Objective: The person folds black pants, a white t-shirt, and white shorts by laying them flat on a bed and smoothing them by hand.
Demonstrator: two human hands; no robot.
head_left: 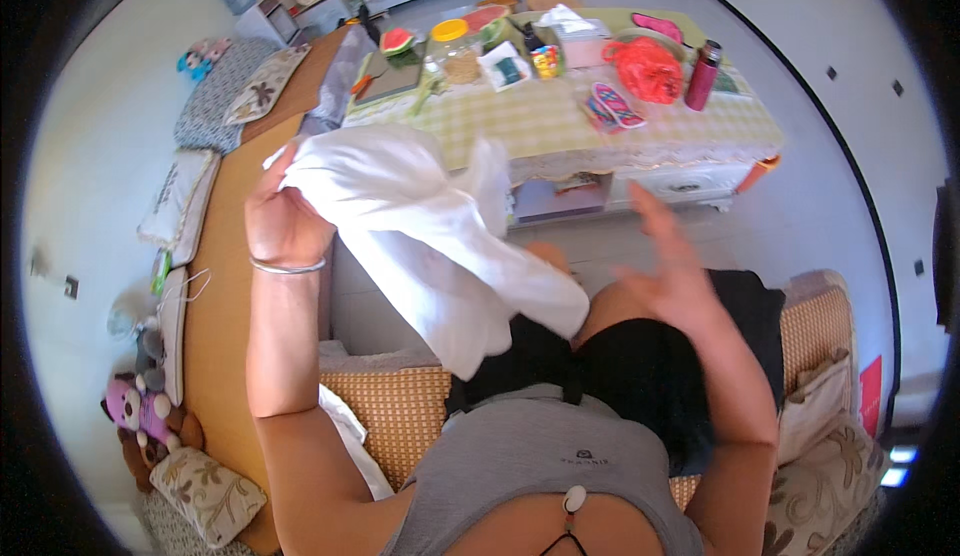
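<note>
My left hand (288, 218), with a bangle at its wrist, is raised at the left and closed on a bunched edge of a white cloth garment (400, 216). The garment hangs in loose folds toward the right, its lower end above my lap. What kind of garment it is, I cannot make out. My right hand (668, 271) is up over my right leg, slightly blurred, with fingers apart and nothing in it. It stands clear of the white cloth. Black fabric (640, 371) covers my lap.
Ahead stands a coffee table with a checked tablecloth (540, 126), bearing a jar with a yellow lid (455, 54), a red plastic bag (648, 68) and a dark red thermos (704, 76). A sofa with a woven mat (225, 306), cushions and stuffed toys (150, 411) runs along the left.
</note>
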